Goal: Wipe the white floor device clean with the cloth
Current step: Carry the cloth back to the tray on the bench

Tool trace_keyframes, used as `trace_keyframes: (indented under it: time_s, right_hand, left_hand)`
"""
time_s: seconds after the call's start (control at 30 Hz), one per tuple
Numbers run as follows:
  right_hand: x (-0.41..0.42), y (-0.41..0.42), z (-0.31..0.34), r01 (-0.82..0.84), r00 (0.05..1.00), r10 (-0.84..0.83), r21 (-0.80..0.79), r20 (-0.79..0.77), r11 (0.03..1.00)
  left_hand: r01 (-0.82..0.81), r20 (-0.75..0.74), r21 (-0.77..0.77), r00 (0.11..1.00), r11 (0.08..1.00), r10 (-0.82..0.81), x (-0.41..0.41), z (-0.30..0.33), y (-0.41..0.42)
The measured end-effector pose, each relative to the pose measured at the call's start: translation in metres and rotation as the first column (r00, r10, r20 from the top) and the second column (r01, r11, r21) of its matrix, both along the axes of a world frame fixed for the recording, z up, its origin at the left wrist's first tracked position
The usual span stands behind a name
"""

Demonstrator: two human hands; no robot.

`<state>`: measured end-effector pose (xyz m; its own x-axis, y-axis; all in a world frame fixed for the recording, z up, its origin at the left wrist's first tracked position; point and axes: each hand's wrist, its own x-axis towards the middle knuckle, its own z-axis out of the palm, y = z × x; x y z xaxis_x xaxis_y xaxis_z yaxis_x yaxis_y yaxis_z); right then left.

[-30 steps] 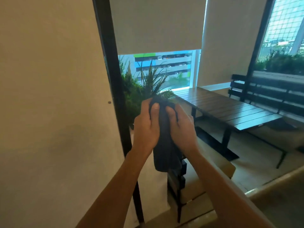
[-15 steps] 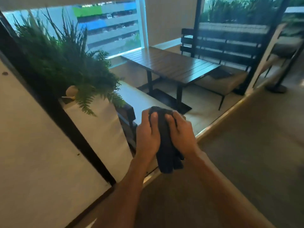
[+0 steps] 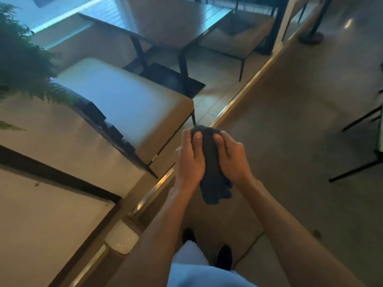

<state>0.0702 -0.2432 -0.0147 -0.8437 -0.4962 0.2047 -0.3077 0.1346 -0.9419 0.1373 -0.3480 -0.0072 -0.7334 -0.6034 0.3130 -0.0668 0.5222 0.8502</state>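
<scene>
Cloth (image 3: 213, 168) was dark navy-grey, plain, no pattern. Floor device (image 3: 121, 239) was white. Fern (image 3: 18, 59) was deep green, seat cushion (image 3: 124, 104) pale cream, table (image 3: 165, 23) dark slatted brown, shoes (image 3: 223, 256) black, carpet (image 3: 290, 121) grey-brown.

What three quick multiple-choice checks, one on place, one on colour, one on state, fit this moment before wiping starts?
1. Where is the white floor device?
A. On the floor by the wall base, to the person's left
B. On the wooden table
C. On the cushioned bench

2. What colour is the cloth?
A. White
B. Dark grey-blue
C. Yellow

3. How is the cloth held?
A. Lying on the floor
B. By one hand only
C. Gripped by both hands above the floor

Answers: A, it sits low beside the metal floor strip; B, it looks dark between the hands; C, left hand and right hand both grip it.
</scene>
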Motion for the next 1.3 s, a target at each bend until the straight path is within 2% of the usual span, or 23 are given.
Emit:
trace_keyframes:
  time_s: [0.23,0.5,0.87,1.3]
  right_hand:
    - [-0.057,0.013,-0.027,0.093,0.993,-0.097,0.047,0.073,0.994]
    - [-0.172,-0.016,-0.046,0.174,0.977,-0.182,0.081,0.111,0.981]
    - [-0.322,-0.059,-0.045,0.304,0.949,-0.308,0.061,0.066,0.951]
    - [-0.506,-0.034,-0.060,0.310,0.947,-0.313,0.051,0.074,0.950]
  left_hand:
    - [0.132,0.042,0.079,0.990,0.988,-0.135,-0.065,-0.023,0.010]
    - [0.217,0.113,0.177,0.964,0.960,-0.239,-0.192,-0.047,-0.025]
    - [0.321,0.151,0.154,0.927,0.935,-0.343,-0.356,-0.044,-0.073]
    - [0.318,0.187,0.139,0.922,0.938,-0.340,-0.539,-0.055,-0.048]
